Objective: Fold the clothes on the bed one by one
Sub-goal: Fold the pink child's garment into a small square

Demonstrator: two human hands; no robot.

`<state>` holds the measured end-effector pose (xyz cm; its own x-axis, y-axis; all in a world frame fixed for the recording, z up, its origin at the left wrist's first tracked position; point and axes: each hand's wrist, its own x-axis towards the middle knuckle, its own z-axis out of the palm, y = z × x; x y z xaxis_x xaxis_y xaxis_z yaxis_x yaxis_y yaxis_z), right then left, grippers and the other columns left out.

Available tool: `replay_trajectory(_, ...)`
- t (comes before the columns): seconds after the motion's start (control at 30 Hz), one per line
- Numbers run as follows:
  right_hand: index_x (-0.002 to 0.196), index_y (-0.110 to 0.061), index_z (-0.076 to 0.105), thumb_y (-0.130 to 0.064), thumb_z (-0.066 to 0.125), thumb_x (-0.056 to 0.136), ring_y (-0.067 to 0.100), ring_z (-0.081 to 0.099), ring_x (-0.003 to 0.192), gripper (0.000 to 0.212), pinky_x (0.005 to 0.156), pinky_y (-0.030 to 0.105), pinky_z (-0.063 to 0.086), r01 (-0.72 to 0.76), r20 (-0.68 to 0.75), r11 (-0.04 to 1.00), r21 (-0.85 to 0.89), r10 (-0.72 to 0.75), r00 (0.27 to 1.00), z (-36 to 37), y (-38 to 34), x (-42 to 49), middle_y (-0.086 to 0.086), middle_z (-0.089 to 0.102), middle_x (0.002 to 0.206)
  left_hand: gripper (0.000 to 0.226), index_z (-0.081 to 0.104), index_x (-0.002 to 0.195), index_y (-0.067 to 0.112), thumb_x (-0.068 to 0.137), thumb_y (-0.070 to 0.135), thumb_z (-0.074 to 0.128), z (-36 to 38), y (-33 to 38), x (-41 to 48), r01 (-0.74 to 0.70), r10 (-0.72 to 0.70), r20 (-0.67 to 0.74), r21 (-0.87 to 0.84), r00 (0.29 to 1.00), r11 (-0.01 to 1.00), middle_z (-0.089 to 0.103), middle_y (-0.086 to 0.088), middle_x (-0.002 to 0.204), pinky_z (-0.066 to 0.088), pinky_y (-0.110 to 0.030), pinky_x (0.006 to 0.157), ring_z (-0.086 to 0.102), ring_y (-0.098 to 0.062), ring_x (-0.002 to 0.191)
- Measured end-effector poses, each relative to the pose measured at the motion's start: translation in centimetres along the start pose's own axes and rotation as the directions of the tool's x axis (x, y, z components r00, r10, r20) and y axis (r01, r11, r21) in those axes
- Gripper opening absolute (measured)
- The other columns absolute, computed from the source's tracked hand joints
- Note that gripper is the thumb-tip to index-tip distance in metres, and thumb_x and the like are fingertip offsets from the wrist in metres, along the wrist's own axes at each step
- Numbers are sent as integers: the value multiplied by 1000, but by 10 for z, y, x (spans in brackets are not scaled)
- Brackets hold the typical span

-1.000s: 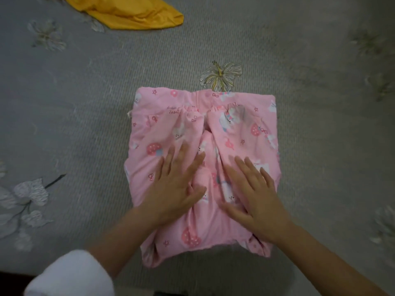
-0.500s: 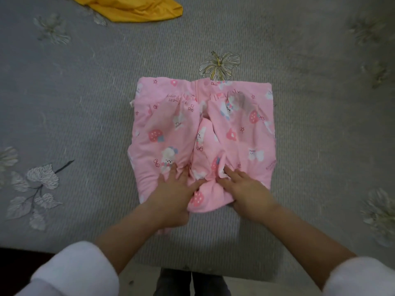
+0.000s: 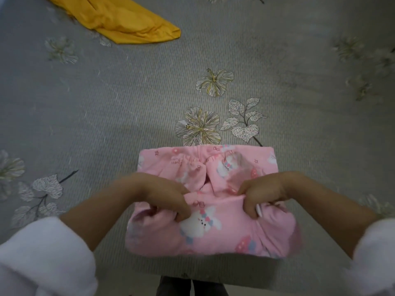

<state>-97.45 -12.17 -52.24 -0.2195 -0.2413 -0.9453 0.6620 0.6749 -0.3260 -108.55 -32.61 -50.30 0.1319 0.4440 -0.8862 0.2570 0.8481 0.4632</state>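
Note:
A pink garment (image 3: 215, 233) printed with white bunnies and strawberries lies folded into a compact rectangle near the bed's front edge. Its near part is lifted and doubled over toward the far edge. My left hand (image 3: 166, 197) pinches the folded-over edge on the left side. On the right side my right hand (image 3: 260, 193) grips the same edge, fingers curled into the cloth. White sleeves cover both forearms. The far part of the garment, with its gathered band, still lies flat.
A yellow garment (image 3: 126, 22) lies crumpled at the far left of the bed. The grey bedspread (image 3: 106, 103) has flower and leaf prints. The bed's front edge (image 3: 192, 276) runs just below the pink garment, with dark floor beyond.
Both hands went from pressing flat on the garment to gripping its near edge, then lifted it and folded it over toward the far side. The camera view moved closer.

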Motion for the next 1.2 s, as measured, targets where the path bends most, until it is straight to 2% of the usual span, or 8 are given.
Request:
replay_trajectory(0.13, 94, 4, 66, 1, 65, 68, 23, 55, 73, 26, 62, 26, 38, 32, -121, 999, 23, -29, 992, -34, -9, 1, 14, 62, 82, 58, 48, 134, 32, 78, 35, 63, -18, -8, -11, 80, 113, -501, 349, 858, 934, 56, 8, 128, 42, -28, 98, 51, -15, 118)
replay_trajectory(0.27, 88, -14, 73, 2, 72, 66, 12, 59, 63, 27, 52, 16, 42, 83, -271, 992, -90, -105, 957, -73, -20, -3, -3, 69, 70, 53, 51, 135, 16, 83, 24, 43, 18, 3, -3, 186, 581, -748, 651, 322, 735, 47, -10, 144, 28, -53, 109, 35, -28, 139)
replay_trajectory(0.43, 107, -10, 71, -5, 76, 69, 17, 59, 84, 38, 73, 27, 47, 28, -450, 963, -268, -151, 880, -91, -23, 3, 8, 69, 93, 61, 39, 145, 24, 92, 53, 34, 56, -9, 46, 238, 561, -684, 708, 466, 664, 32, -10, 154, 19, -54, 112, 23, -32, 144)
replay_trajectory(0.5, 107, -14, 68, -11, 72, 75, 20, 61, 93, 32, 78, 27, 46, 11, -634, 948, -318, -221, 741, -81, -20, 3, 5, 68, 100, 64, 38, 146, 25, 92, 58, 30, 48, -16, 60, 295, 465, -759, 621, 456, 726, 32, -12, 154, 18, -53, 112, 24, -33, 143)
replay_trajectory(0.63, 122, -15, 59, -26, 59, 85, 26, 43, 132, 38, 106, 47, 30, -11, -873, 874, -486, -485, 50, -13, -2, 7, 8, 53, 138, 64, 34, 148, 26, 94, 59, 24, 40, -28, 79, 295, 402, -816, 539, 416, 789, 29, -12, 155, 15, -52, 114, 24, -31, 144)
replay_trajectory(0.67, 128, -16, 56, -32, 54, 88, 25, 36, 138, 43, 109, 50, 24, -37, -847, 847, -531, -531, -11, 5, 3, 12, 8, 47, 145, 64, 32, 149, 26, 95, 59, 24, 41, -30, 82, 290, 402, -822, 532, 404, 796, 28, -12, 155, 15, -52, 114, 22, -31, 144)
replay_trajectory(0.87, 147, -32, 32, -54, 28, 93, 26, 11, 147, 59, 115, 54, 7, -166, -875, 882, -442, -382, 298, 26, 34, 58, 5, 22, 158, 64, 28, 149, 32, 94, 63, 21, 44, -38, 95, 297, 338, -868, 452, 365, 841, 21, -9, 158, 11, -57, 115, 14, -35, 146)
replay_trajectory(1.2, 147, -42, -11, -60, 7, 91, 9, -17, 145, 61, 116, 35, -17, -102, -863, 937, -334, -260, 433, 9, 46, 102, -11, -10, 158, 67, 8, 151, 37, 91, 66, 13, 41, -49, 123, 245, 206, -906, 309, 370, 919, -2, -9, 161, -4, -51, 116, -8, -30, 147)
